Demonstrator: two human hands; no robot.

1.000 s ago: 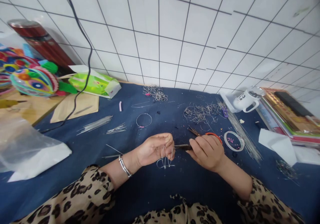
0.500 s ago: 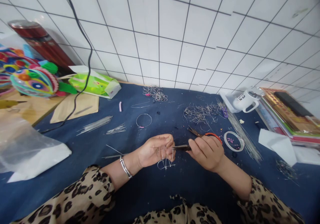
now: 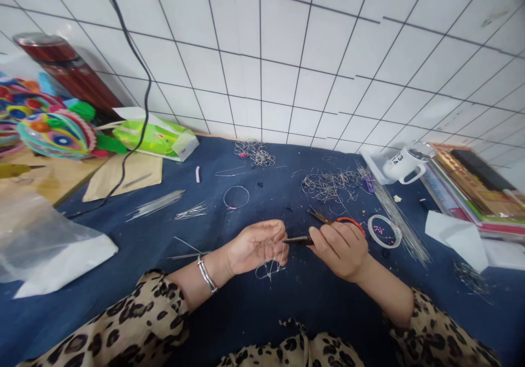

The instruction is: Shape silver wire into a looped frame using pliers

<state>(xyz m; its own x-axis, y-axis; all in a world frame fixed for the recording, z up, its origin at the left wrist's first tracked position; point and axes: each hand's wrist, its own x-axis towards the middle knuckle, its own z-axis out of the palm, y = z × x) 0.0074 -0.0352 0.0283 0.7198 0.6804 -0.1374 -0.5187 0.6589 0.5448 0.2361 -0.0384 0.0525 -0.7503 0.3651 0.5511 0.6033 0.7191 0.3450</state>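
Over the dark blue cloth [image 3: 229, 312], as the head view shows, both hands meet near the middle of the table. The left hand [image 3: 257, 248], a silver bangle [image 3: 206, 275] on its wrist, pinches a small bent-wire frame [image 3: 270, 271] between thumb and fingers; the frame's loops hang just below the fingertips. The right hand [image 3: 340, 251] is wrapped around needle-nose pliers [image 3: 299, 241], their dark nose pointing left and reaching the left fingertips; whether the tips are closed on the wire cannot be told.

Just beyond the right hand lie orange-handled scissors [image 3: 350, 222], partly hidden by it, with rusty blades. To their right sits a round tub [image 3: 369, 233] of pink beads, beside a bundle of long straight wires [image 3: 404, 233]. Behind the scissors spreads a tangle of wire [image 3: 332, 185]. Beyond the left hand lies a wire ring [image 3: 232, 208] with a pink section, and farther left are two bundles of straight wire pieces [image 3: 158, 204].
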